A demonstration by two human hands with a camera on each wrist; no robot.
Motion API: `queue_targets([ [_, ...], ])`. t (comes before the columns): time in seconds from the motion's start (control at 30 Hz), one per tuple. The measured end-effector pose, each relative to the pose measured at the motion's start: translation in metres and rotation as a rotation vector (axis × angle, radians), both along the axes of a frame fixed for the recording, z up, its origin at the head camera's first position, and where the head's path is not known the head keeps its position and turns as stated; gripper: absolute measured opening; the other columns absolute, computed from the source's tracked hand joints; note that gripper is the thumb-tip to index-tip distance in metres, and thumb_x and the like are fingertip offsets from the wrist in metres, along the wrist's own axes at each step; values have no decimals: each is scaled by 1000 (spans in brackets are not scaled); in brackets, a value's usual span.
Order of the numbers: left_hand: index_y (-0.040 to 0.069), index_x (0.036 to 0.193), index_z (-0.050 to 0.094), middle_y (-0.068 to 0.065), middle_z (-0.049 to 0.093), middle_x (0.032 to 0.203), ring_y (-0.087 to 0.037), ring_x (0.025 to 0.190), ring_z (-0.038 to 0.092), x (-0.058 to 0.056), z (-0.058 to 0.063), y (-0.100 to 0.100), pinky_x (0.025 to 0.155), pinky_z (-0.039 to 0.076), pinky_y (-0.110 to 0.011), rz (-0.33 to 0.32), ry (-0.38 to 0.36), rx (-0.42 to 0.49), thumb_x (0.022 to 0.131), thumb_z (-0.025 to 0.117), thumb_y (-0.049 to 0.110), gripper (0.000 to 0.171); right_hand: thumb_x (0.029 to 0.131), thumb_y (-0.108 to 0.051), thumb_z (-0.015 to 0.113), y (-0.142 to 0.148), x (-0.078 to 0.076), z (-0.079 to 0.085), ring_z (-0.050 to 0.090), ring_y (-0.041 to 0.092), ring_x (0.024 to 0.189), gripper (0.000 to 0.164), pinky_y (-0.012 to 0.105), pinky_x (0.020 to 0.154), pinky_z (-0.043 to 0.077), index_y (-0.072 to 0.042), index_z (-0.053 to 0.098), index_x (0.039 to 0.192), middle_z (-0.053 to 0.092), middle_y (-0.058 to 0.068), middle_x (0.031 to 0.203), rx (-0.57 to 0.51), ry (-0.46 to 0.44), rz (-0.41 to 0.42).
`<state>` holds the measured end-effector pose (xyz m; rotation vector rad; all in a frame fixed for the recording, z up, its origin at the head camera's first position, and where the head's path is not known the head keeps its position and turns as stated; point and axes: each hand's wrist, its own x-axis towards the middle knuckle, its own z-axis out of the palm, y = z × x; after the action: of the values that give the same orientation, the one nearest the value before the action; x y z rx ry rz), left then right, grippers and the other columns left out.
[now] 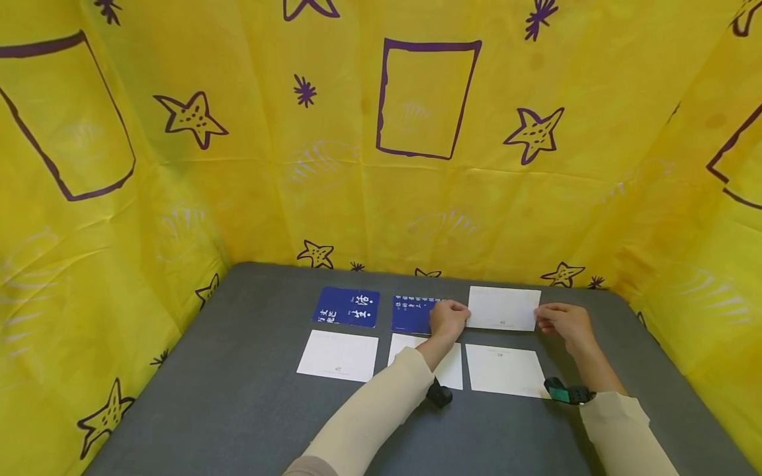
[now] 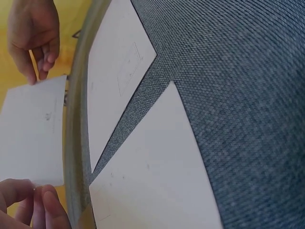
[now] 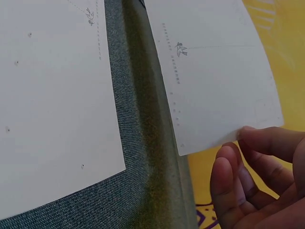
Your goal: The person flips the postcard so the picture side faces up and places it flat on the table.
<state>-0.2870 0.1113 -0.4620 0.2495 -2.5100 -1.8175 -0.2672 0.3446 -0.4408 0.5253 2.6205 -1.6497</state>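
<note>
Two cream sleeves, the left sleeve point(image 1: 369, 416) and the right sleeve point(image 1: 625, 430), stretch across a gray table point(image 1: 238, 403) on the near side of a held postcard point(image 1: 505, 308), white and faintly printed. A small black device point(image 1: 439, 395) sits at the left wrist; a black-and-green device point(image 1: 568, 391) is strapped to the right wrist, nearer the camera than the held postcard.

Three white postcards line the table in a row on its near side: the right-hand postcard point(image 1: 506, 370) directly before it, the middle postcard point(image 1: 450, 362) to its near left and partly covered by the left forearm, and the left-hand postcard point(image 1: 337, 356) farther to its near left.

At the left edge of the held postcard, the left hand point(image 1: 449, 318) pinches with thumb and fingertips. At its right edge, the right hand point(image 1: 565, 324) pinches likewise, its other fingers bent below the grip. The wrist views show the held postcard tilted up between them.

Just left of the held postcard lies a blue postcard point(image 1: 411, 316) with white characters, partly hidden by the left hand; farther left lies a second blue postcard point(image 1: 347, 307). Beyond the held postcard hangs yellow cloth point(image 1: 333, 198) patterned with purple-outlined starfish.
</note>
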Motion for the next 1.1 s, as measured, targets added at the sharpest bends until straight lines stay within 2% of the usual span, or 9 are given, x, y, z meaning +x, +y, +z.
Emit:
queue_targets([
  [0.33,9,74,76,-3,69,61,-8,53,54,1,5,2,54,40,-21,12,10,28,77,77,15,7,94,-22,63,1,2,3,64,11,67,43,22,66,57,13,58,119,64,-11,70,-10,40,-12],
  [0.67,12,77,76,1,69,66,-8,58,52,-1,2,-1,57,40,-23,21,53,-11,78,77,20,8,94,-23,63,-1,4,7,66,12,70,44,22,68,57,13,58,120,66,-12,71,-16,34,-4],
  [1.1,11,77,76,0,70,69,-9,60,54,0,2,-1,58,40,-24,8,62,-13,79,77,20,9,95,-25,63,-1,5,9,65,11,70,45,23,70,57,12,59,120,66,-13,71,-11,43,-2],
])
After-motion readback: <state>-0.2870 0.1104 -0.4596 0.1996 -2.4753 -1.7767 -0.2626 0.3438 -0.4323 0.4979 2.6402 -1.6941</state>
